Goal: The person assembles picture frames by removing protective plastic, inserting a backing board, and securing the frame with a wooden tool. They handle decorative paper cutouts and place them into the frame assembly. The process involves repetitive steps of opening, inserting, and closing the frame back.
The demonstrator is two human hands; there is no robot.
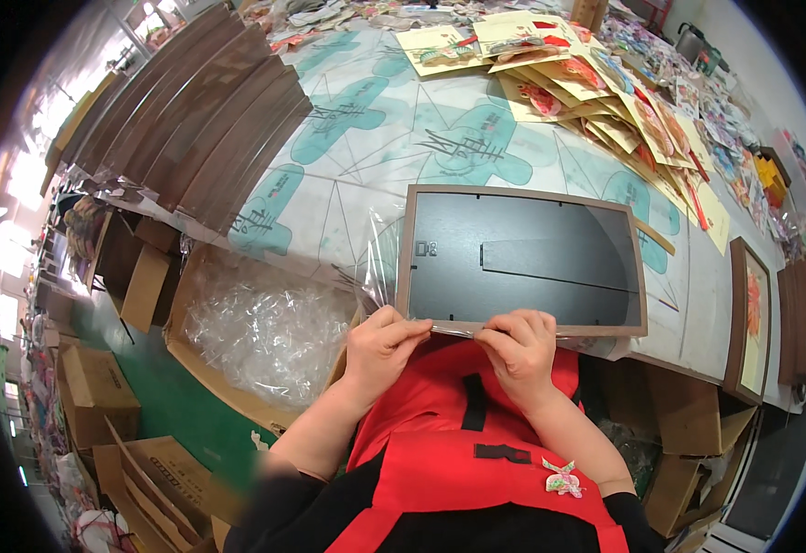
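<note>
Green-patterned table (pixel 357 189) ahead of me, with a brown stack (pixel 191 120) at far left and a box (pixel 223 390) of clear plastic (pixel 269 336) nearer. At the near edge, the left hand (pixel 380 355) pinches clear film (pixel 382 253) by the frame (pixel 518 284), lying back-up: matte black, brown-rimmed, slim stand (pixel 555 263). The right hand (pixel 523 355) pinches farther right along that edge. Cream cards (pixel 605 111) pile up far right.

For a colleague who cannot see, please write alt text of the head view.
A person's left grip and right grip appear to pinch clear film at the near edge of a brown picture frame, face down on a table. Brown stacks stand at left; decorated pale cards pile at upper right.
</note>
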